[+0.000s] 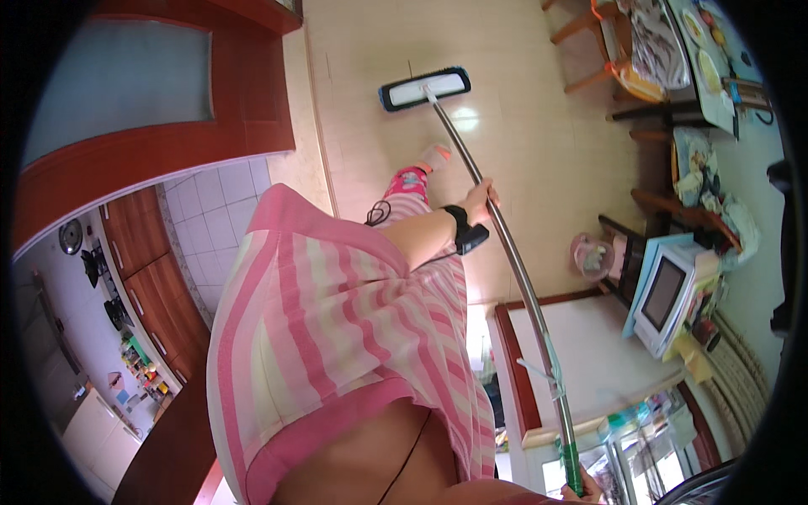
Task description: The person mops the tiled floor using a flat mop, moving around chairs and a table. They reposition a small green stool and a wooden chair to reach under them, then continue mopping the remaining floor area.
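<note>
A flat mop with a white plate and dark, blue-edged pad (pixel 424 88) lies on the pale floor ahead of me. Its metal pole (pixel 519 262) slants back toward my lower right. Partway along the pole, my left hand (pixel 481 201) is wrapped around it; a black device is strapped to that wrist. My right hand (pixel 587 487) grips the green-wrapped top end (pixel 572 467), partly cut off by the picture's lower edge. A pale cord or strip (pixel 550 366) is tied around the pole above that green part. One socked foot (pixel 435 156) shows beside the pole.
A red-brown door (pixel 252 95) with a frosted pane stands at left, beside a tiled kitchen (pixel 214 208). Wooden chairs (pixel 593 35) and a table with dishes (pixel 716 104) line the right. A pink wastebasket (pixel 592 255) stands near a white appliance (pixel 650 328).
</note>
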Demonstrator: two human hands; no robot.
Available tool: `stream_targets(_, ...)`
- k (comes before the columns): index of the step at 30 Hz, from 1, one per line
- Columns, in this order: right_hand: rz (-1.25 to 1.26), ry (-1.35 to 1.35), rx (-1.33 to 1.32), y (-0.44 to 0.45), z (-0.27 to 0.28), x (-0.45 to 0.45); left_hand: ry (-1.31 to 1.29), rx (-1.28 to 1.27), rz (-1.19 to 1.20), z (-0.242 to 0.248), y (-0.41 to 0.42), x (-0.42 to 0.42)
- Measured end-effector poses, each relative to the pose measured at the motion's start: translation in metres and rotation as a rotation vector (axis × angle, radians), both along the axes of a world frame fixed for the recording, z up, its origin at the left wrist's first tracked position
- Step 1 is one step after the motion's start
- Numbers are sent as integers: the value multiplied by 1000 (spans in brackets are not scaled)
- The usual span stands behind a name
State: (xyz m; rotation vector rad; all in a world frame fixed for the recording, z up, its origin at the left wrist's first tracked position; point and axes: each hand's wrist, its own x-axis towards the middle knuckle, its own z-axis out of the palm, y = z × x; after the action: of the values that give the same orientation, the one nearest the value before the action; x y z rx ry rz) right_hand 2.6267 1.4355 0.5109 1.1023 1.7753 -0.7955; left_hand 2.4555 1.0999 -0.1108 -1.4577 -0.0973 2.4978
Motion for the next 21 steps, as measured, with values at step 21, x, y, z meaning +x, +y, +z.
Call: stream_targets(21,119,226,-544,-193,-342,58,238,-655,-457,-21,-76,98)
